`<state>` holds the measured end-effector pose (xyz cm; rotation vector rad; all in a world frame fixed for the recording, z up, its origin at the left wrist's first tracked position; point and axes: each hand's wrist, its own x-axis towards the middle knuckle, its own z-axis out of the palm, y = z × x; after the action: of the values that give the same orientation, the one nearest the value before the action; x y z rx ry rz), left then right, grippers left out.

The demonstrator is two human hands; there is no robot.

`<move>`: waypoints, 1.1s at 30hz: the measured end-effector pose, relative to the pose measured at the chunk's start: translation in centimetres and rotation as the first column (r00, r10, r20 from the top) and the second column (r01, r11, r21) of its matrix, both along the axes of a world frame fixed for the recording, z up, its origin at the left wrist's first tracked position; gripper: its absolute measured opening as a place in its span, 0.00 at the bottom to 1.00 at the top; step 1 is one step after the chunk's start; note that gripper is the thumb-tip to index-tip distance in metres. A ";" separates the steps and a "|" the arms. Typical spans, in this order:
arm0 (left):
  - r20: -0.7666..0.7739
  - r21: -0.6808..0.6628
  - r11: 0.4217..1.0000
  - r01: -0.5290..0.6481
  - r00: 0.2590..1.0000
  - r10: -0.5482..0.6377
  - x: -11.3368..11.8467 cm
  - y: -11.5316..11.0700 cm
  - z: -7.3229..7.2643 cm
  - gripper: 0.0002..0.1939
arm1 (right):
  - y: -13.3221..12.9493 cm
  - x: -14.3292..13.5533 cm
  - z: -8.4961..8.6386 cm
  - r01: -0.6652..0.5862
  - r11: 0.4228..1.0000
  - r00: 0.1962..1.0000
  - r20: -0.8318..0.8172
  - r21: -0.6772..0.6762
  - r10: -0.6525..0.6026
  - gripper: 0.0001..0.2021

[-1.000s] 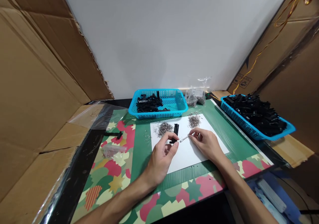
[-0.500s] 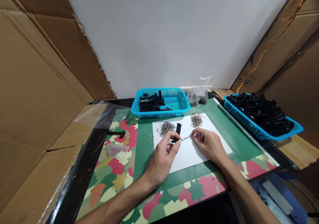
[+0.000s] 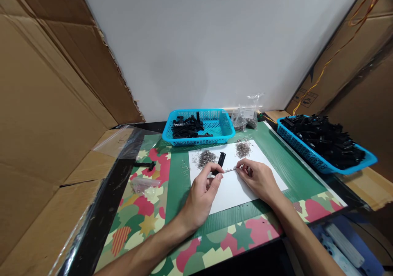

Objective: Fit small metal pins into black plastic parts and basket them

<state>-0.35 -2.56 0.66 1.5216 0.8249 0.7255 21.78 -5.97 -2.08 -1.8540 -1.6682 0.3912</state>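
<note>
My left hand [image 3: 203, 192] is closed, thumb and index finger pinched together, over the white paper [image 3: 227, 196]. A slim black plastic part [image 3: 220, 160] sticks up from behind those fingers, its lower end hidden by them. My right hand [image 3: 256, 178] pinches a thin silvery metal tool [image 3: 231, 169] that points left, its tip at my left fingertips. Anything tiny at that tip is too small to make out. Beyond the hands lie two heaps of small metal pieces, a left heap [image 3: 206, 159] and a right heap [image 3: 243, 149].
A blue basket [image 3: 199, 142] partly filled with black parts stands at the back. Another blue basket [image 3: 307, 159], heaped with black parts, is at right. Clear bags [image 3: 245, 118] stand by the wall. At left lie a black part [image 3: 150, 165] and a small plastic bag [image 3: 144, 185].
The black part behind my left fingers has turned, now leaning more to the right. Both hands keep nearly the same place, and the view has shifted slightly.
</note>
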 end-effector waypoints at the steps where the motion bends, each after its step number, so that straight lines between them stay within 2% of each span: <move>1: -0.008 0.009 1.000 -0.005 1.000 0.005 0.0 0.0 0.1 0.14 | -0.1 0.0 0.0 0.002 1.000 1.000 -0.006 -0.003 -0.002 0.08; 4: -0.039 0.051 0.998 -0.026 0.999 0.028 -0.1 0.0 0.1 0.14 | 0.2 0.4 0.1 -0.029 0.999 0.996 -0.083 -0.032 0.026 0.10; 7: -0.075 0.087 0.995 -0.040 0.996 0.046 -0.1 -0.1 0.0 0.15 | 1.8 1.2 0.7 -0.044 0.998 0.984 -0.175 -0.035 0.037 0.14; 10: -0.070 0.076 0.995 -0.063 0.995 0.068 -0.4 -0.3 -0.3 0.16 | 4.1 1.8 2.1 -0.036 0.997 0.999 -0.029 -0.071 0.034 0.09; 12: -0.043 0.059 0.993 -0.099 0.994 0.102 -0.6 -0.5 -0.5 0.17 | 5.5 1.6 3.0 -0.065 0.985 0.987 0.138 -0.161 0.088 0.07; 14: -0.026 0.069 0.989 -0.128 0.991 0.130 -0.7 -0.4 -0.8 0.17 | 6.6 1.3 3.6 -0.098 0.967 0.960 0.235 -0.234 0.154 0.08; 16: -0.027 0.121 0.981 -0.149 0.988 0.153 -0.8 -0.2 -1.0 0.18 | 7.4 1.4 3.8 -0.124 0.954 0.939 0.280 -0.272 0.202 0.09; 19: -0.063 0.282 0.944 -0.173 0.978 0.198 -0.8 -0.4 -1.2 0.17 | 7.9 2.5 3.9 -0.276 0.910 0.913 0.212 -0.308 0.349 0.09; 21: -0.154 0.426 0.901 -0.084 0.974 0.164 -0.8 -1.0 -1.1 0.13 | 8.0 3.7 3.9 -0.339 0.910 0.916 0.137 -0.239 0.378 0.11; 22: -0.233 0.499 0.866 0.026 0.967 0.105 -0.8 -1.3 -1.0 0.12 | 7.9 4.3 3.9 -0.313 0.933 0.936 0.110 -0.179 0.335 0.13; 23: -0.304 0.588 0.795 0.148 0.952 0.048 -0.7 -1.7 -0.9 0.12 | 7.9 4.8 3.8 -0.271 0.956 0.953 0.110 -0.114 0.283 0.14; 24: -0.373 0.663 0.700 0.264 0.928 0.003 -0.5 -2.0 -0.8 0.13 | 7.8 5.3 3.7 -0.236 0.969 0.961 0.130 -0.077 0.245 0.15; 25: -0.425 0.717 0.606 0.344 0.905 -0.012 -0.4 -2.2 -0.7 0.14 | 7.6 5.6 3.6 -0.225 0.971 0.961 0.145 -0.085 0.236 0.14; 26: -0.459 0.754 0.525 0.395 0.888 -0.010 -0.2 -2.4 -0.7 0.15 | 7.5 5.7 3.4 -0.217 0.971 0.959 0.163 -0.104 0.232 0.13; 27: -0.480 0.773 0.476 0.419 0.878 0.006 -0.1 -2.5 -0.7 0.15 | 7.4 5.7 3.3 -0.208 0.970 0.956 0.185 -0.124 0.228 0.12; 28: -0.489 0.781 0.459 0.424 0.872 0.027 0.1 -2.5 -0.8 0.15 | 7.2 5.5 3.2 -0.200 0.968 0.952 0.204 -0.148 0.228 0.11; 29: -0.495 0.777 0.468 0.421 0.868 0.041 0.2 -2.5 -0.8 0.16 | 7.1 5.2 3.2 -0.189 0.968 0.949 0.223 -0.167 0.224 0.10; 33: -0.513 0.717 0.574 0.397 0.857 0.048 0.2 -2.2 -0.7 0.21 | 7.0 3.8 3.4 -0.144 0.965 0.932 0.297 -0.218 0.206 0.09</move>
<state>-0.15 -4.73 -0.02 2.6854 0.6907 0.5828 25.62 1.03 1.29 -1.9963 -2.0894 0.3517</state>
